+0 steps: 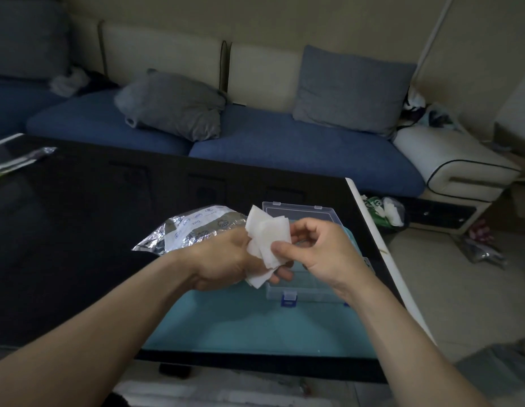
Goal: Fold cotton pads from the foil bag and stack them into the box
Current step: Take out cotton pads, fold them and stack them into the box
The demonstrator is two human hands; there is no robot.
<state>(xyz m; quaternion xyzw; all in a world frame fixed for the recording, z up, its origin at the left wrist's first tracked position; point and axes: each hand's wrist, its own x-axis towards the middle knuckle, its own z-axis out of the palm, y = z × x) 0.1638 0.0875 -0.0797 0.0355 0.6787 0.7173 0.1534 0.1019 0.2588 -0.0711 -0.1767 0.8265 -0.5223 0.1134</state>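
Pads [267, 233], white and bunched, are held above the box [307, 284] between both hands. The left hand [226, 259] is curled round the lower part of the bunch; the right hand [317, 248] pinches its right edge with thumb and fingers. The clear box, lid raised, rests on a teal mat [240, 324] on the dark table [79, 230]. The foil bag [190, 230] lies at ten o'clock from the box, just beside it.

Blue sofa [284, 148] behind black table [79, 230]; grey cushions [173, 104]; teal mat [240, 321].
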